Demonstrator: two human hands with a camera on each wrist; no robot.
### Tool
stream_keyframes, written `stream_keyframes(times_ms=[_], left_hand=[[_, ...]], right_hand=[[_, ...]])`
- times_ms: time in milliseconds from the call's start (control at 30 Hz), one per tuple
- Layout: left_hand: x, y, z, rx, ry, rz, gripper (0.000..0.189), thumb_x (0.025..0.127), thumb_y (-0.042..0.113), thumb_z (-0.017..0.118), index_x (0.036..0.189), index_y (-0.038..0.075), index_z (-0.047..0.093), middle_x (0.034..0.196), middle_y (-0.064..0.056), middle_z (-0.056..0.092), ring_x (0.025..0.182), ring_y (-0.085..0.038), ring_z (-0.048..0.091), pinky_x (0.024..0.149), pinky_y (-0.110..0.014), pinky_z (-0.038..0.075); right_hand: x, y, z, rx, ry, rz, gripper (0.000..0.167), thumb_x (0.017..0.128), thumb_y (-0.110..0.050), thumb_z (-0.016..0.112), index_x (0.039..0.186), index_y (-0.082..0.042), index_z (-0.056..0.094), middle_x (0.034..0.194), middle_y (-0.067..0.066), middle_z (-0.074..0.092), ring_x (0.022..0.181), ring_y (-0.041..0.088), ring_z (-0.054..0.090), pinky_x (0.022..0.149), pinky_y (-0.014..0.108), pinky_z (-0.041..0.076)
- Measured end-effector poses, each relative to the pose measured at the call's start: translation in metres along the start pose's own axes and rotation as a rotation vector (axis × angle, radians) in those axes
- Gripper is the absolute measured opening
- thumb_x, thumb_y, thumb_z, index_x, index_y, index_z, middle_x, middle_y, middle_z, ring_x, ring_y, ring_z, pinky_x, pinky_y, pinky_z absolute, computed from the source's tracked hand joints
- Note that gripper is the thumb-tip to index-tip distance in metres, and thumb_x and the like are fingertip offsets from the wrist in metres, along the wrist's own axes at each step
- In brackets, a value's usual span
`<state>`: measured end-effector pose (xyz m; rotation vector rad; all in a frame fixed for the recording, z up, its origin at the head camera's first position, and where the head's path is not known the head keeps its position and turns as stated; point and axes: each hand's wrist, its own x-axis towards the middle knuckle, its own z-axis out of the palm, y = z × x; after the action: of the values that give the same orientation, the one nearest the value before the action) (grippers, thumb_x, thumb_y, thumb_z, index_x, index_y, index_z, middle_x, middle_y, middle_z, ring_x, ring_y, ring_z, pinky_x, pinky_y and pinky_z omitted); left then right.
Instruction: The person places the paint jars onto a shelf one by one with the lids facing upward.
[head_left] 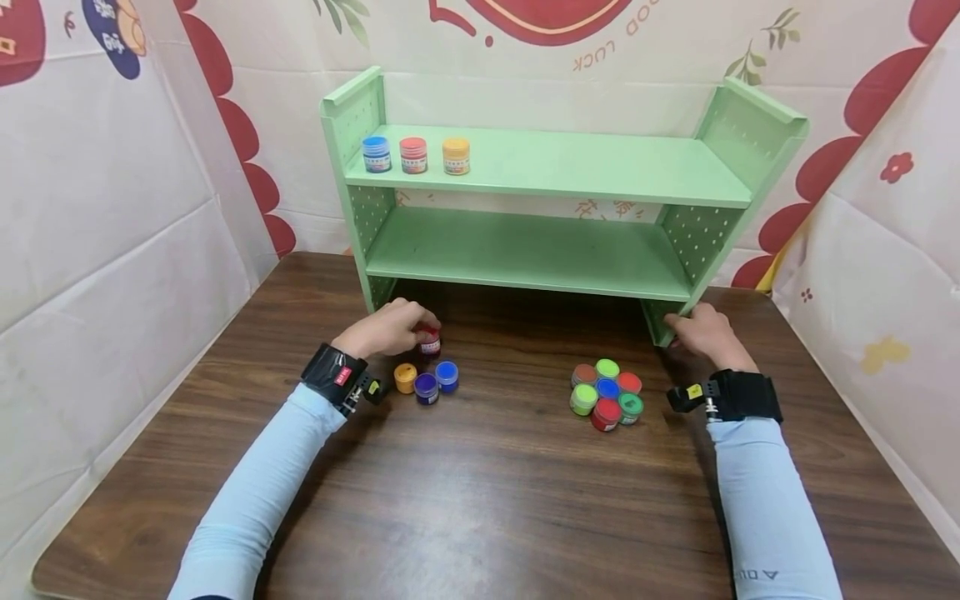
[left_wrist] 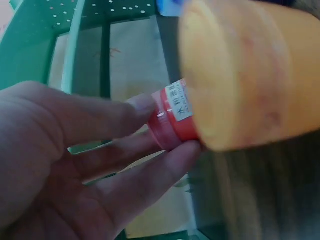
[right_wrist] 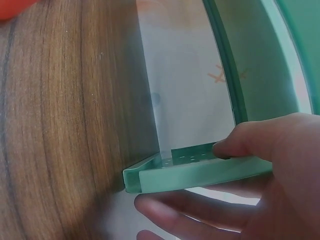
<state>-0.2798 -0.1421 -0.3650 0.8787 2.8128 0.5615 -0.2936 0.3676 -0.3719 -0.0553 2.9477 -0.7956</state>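
My left hand (head_left: pixel 388 328) pinches a small red paint jar (head_left: pixel 430 344) between thumb and fingers, in front of the shelf's left leg. Right beside it on the table stand an orange jar (head_left: pixel 405 377), a purple jar (head_left: pixel 426 388) and a blue jar (head_left: pixel 447 377). The orange jar looms large in the left wrist view and covers part of the red one (left_wrist: pixel 172 115). My right hand (head_left: pixel 707 336) grips the lower right side panel (right_wrist: pixel 200 175) of the green shelf (head_left: pixel 525 242), thumb on the inner face and fingers outside.
On the upper shelf board, at the left, stand a blue jar (head_left: pixel 377 155), a pink-red jar (head_left: pixel 413 156) and a yellow jar (head_left: pixel 456 157). A cluster of several jars, including a red one (head_left: pixel 606 414), sits on the wooden table (head_left: pixel 480 500) near the right hand. Printed cloth hangs behind.
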Motion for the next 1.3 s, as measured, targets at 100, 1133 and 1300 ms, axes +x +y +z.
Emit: stream_keyframes(times_ms=[100, 1133, 1300], left_hand=[[-0.001, 0.006, -0.005, -0.009, 0.043, 0.033, 0.032, 0.1, 0.002, 0.057, 0.129, 0.001, 0.07, 0.122, -0.013, 0.073, 0.103, -0.021, 0.065, 0.091, -0.038, 0.056], [0.05, 0.137, -0.183, 0.27, 0.3, 0.293, 0.031, 0.106, 0.009, 0.054, 0.133, 0.0, 0.066, 0.123, -0.015, 0.071, 0.115, -0.028, 0.063, 0.107, -0.041, 0.048], [0.064, 0.138, -0.196, 0.292, 0.228, 0.266, 0.029, 0.105, 0.005, 0.054, 0.13, -0.001, 0.069, 0.127, -0.016, 0.071, 0.116, -0.028, 0.062, 0.107, -0.043, 0.048]], right_hand=[[-0.002, 0.0, 0.0, 0.011, 0.002, -0.003, 0.049, 0.106, -0.034, 0.041, 0.114, 0.01, 0.06, 0.088, 0.022, 0.075, 0.081, 0.028, 0.073, 0.071, 0.027, 0.046], [-0.009, 0.0, 0.001, 0.016, 0.015, 0.01, 0.048, 0.106, -0.035, 0.041, 0.109, 0.008, 0.061, 0.086, 0.021, 0.075, 0.082, 0.03, 0.072, 0.071, 0.027, 0.046], [-0.009, -0.005, 0.0, 0.016, 0.026, 0.005, 0.047, 0.107, -0.033, 0.042, 0.108, 0.009, 0.062, 0.087, 0.022, 0.074, 0.083, 0.033, 0.072, 0.07, 0.028, 0.046]])
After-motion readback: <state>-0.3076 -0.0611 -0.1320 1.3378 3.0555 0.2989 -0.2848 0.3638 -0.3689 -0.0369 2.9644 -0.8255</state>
